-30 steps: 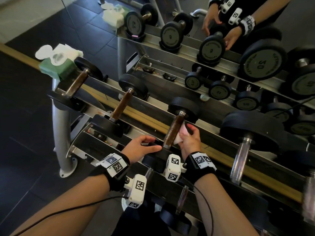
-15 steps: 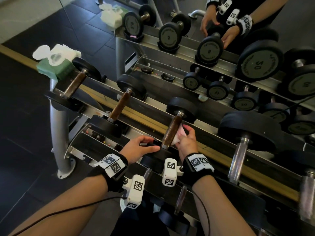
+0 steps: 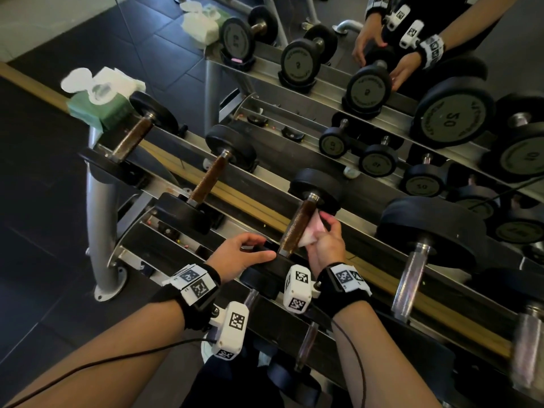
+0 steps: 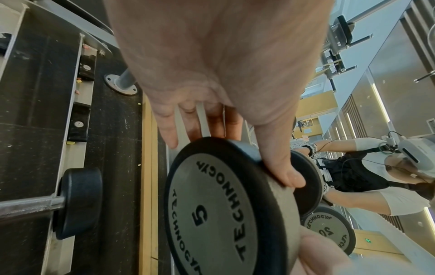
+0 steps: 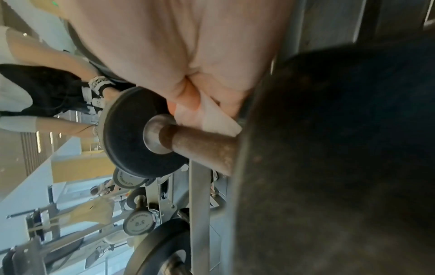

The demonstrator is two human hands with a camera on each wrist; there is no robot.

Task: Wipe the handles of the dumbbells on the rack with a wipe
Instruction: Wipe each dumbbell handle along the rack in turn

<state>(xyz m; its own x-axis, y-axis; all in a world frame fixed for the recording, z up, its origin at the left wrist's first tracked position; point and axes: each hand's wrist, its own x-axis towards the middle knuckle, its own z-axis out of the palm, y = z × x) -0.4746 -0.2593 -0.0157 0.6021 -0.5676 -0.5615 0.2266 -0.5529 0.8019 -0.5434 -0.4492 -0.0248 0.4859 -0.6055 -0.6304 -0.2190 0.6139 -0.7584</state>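
A steel rack (image 3: 164, 198) carries several black dumbbells with rusty brown handles. My right hand (image 3: 326, 240) pinches a white wipe (image 3: 312, 229) and holds it against the right side of the third dumbbell's handle (image 3: 297, 228). The right wrist view has the wipe (image 5: 212, 119) lying on the handle (image 5: 200, 147). My left hand (image 3: 244, 254) grips the near head of that dumbbell (image 4: 219, 210), marked 5, thumb (image 4: 280, 163) over its rim and fingers behind it.
A green pack of wipes (image 3: 97, 104) sits on the rack's left end beside the first dumbbell (image 3: 132, 139). A second rusty dumbbell (image 3: 207, 181) lies between. Bigger dumbbells with clear-wrapped handles (image 3: 412, 275) stand to the right. A mirror behind repeats the rack and my hands.
The right hand with the wipe has shifted slightly along the handle toward the far head. The left hand stays on the near head.
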